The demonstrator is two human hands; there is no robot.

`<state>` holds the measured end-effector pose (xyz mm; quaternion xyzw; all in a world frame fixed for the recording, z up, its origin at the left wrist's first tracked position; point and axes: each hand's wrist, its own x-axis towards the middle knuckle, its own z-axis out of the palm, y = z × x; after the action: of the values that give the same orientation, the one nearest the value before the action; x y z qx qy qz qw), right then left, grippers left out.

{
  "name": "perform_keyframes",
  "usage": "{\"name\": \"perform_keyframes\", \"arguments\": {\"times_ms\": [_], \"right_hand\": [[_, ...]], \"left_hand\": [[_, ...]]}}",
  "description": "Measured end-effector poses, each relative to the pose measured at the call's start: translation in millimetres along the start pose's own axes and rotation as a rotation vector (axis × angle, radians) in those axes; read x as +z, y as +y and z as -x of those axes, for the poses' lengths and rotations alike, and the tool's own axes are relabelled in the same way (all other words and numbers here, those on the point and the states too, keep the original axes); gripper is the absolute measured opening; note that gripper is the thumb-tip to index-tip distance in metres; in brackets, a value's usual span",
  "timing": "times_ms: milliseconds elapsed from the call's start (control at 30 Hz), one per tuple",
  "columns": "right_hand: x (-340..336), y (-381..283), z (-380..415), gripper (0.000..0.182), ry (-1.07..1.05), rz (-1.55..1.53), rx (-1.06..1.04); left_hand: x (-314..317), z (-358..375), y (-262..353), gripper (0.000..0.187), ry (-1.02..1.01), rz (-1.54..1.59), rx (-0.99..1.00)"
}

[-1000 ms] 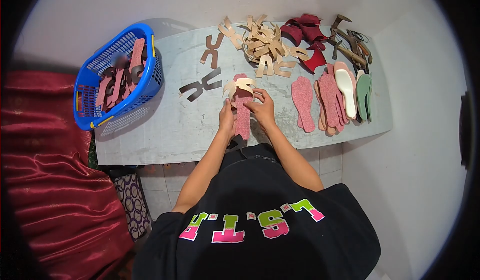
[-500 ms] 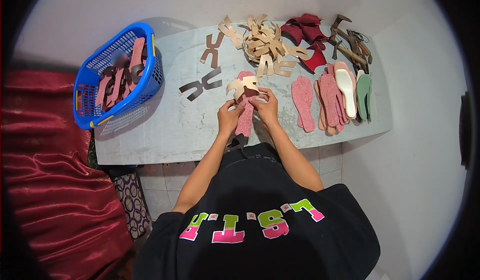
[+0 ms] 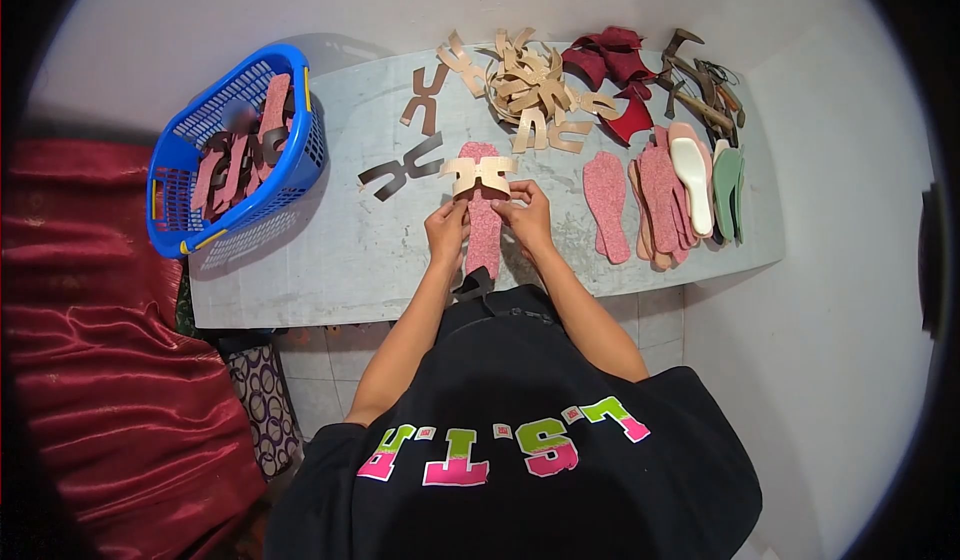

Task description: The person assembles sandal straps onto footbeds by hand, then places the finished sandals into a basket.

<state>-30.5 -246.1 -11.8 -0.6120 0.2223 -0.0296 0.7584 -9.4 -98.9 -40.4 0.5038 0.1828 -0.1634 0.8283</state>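
A pink speckled insole (image 3: 484,236) lies upright in front of me, its narrow end toward my body. Across its upper part arches a cream H-shaped strap (image 3: 481,172). My left hand (image 3: 446,232) grips the insole's left edge just below the strap, fingers closed. On the opposite edge my right hand (image 3: 526,222) pinches the insole, its fingers close to the strap's right end. A dark strap piece (image 3: 474,282) is at the insole's lower end, by the table edge.
A blue basket (image 3: 232,232) with insoles stands left. Dark straps (image 3: 402,168), a cream strap pile (image 3: 530,85), red pieces (image 3: 628,120) and tools (image 3: 705,110) lie farther back. At right are a single insole (image 3: 605,208) and stacked insoles (image 3: 660,195).
The strap and insole have turned straighter and now face me more squarely. Both hands have shifted slightly left and down along the insole's edges.
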Motion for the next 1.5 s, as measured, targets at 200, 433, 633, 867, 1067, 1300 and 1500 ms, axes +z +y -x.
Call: {"name": "perform_keyframes", "arguments": {"times_ms": [200, 433, 633, 867, 1067, 1300, 1500], "right_hand": [[-3, 0, -2, 0.04, 0.005, -0.048, 0.048], [-7, 14, -8, 0.045, 0.031, -0.151, 0.049], [1, 7, -2, 0.06, 0.031, -0.133, 0.094], [3, 4, -2, 0.085, 0.091, -0.02, -0.14], [0, 15, -7, 0.064, 0.034, -0.17, -0.054], [-9, 23, -10, 0.057, -0.064, -0.356, 0.126], [-2, 11, -5, 0.051, -0.094, -0.367, 0.134]], "left_hand": [[4, 0, 1, 0.019, -0.009, -0.022, 0.059], [7, 4, 0, 0.018, 0.01, -0.085, 0.05], [3, -2, -7, 0.014, 0.024, -0.284, 0.158], [10, 1, -6, 0.053, 0.106, -0.233, 0.14], [24, 16, 2, 0.067, 0.09, -0.295, 0.344], [15, 2, -6, 0.042, -0.02, -0.258, 0.238], [15, 8, 1, 0.054, -0.023, -0.192, 0.178]]}}
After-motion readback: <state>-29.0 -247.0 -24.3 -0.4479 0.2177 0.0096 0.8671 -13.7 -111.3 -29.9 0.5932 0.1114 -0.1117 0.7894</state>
